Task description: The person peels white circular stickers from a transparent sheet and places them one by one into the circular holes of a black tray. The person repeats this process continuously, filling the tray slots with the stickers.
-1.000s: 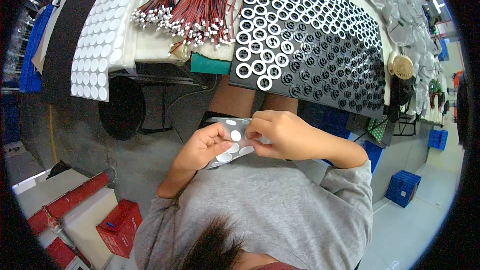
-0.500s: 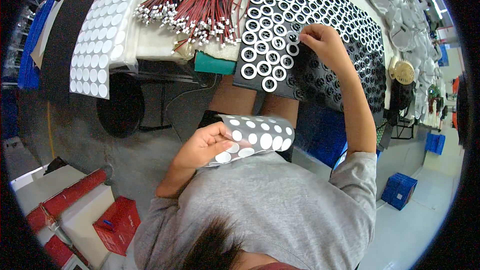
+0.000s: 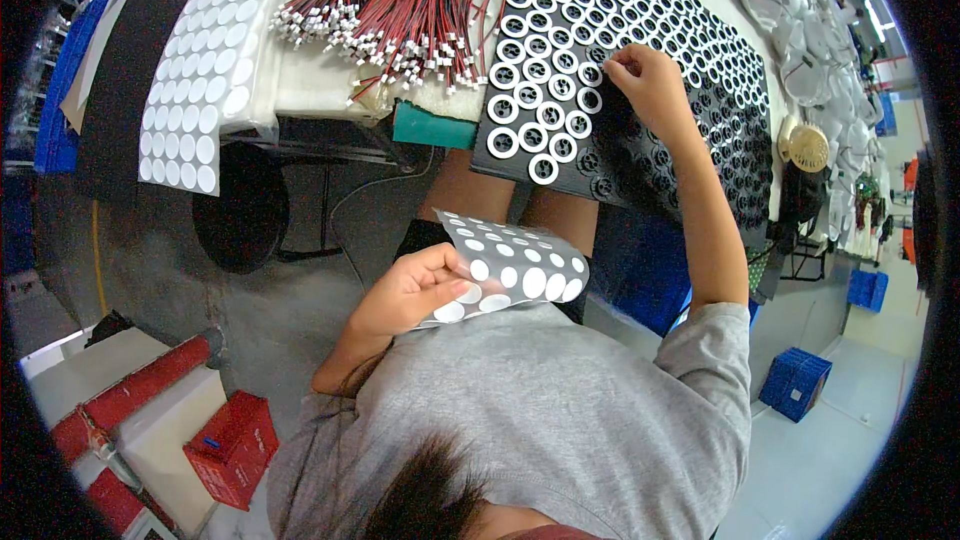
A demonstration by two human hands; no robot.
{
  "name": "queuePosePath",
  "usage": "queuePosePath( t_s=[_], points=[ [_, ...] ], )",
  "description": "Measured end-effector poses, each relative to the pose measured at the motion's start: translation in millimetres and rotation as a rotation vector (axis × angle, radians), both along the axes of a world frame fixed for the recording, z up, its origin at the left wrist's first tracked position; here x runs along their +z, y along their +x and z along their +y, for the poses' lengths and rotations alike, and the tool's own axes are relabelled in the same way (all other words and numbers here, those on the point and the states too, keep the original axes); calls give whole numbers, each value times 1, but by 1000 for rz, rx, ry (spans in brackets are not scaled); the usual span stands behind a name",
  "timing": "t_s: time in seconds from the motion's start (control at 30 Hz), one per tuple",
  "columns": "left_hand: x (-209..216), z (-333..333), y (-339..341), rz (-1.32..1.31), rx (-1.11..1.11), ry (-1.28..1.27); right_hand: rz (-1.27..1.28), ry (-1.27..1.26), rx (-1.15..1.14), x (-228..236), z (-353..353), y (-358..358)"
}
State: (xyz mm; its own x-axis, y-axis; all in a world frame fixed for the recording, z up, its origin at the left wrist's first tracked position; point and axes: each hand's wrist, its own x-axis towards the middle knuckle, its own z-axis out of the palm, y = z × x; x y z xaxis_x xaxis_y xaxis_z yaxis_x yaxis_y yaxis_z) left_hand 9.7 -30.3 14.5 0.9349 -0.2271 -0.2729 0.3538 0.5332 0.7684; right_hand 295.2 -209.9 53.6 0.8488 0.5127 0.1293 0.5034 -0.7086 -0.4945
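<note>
My left hand (image 3: 415, 290) pinches the edge of a clear, curling sheet (image 3: 510, 265) dotted with white round stickers, held in front of my body above my lap. My right hand (image 3: 645, 85) is over a black board (image 3: 512, 168) at the table's edge. Its thumb and fingertips are pressed together, and whatever lies between them is hidden or too small to name. The board carries rows of round black parts (image 3: 655, 160). Many toward its left and far sides have white rings (image 3: 543, 169) on them; several nearer my right forearm are plain black.
Red and black wires (image 3: 415, 10) with white connectors lie left of the board. Farther left, a sheet of white round stickers (image 3: 188, 120) hangs over the table edge. A green block (image 3: 433, 127) sits beside the board. A yellowish fan (image 3: 808, 147) and clear plastic-wrapped items stand at right.
The sticker sheet's far edge has lifted and uncurled a little in my left hand. My right hand has shifted slightly at the rings, its fingertips still pinched together.
</note>
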Motion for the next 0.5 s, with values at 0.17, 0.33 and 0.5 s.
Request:
queuePosePath(
  t_s=[0.17,0.33,0.5],
  points=[
    [-2,2,-1,-12,-4,7,67,34,100,16,5,-32],
    [-6,2,-8,-84,25,-54,304,123,621,48,4,-108],
    [10,-6,-4,-11,68,-134,252,41,933,33,4,-146]
  ],
)
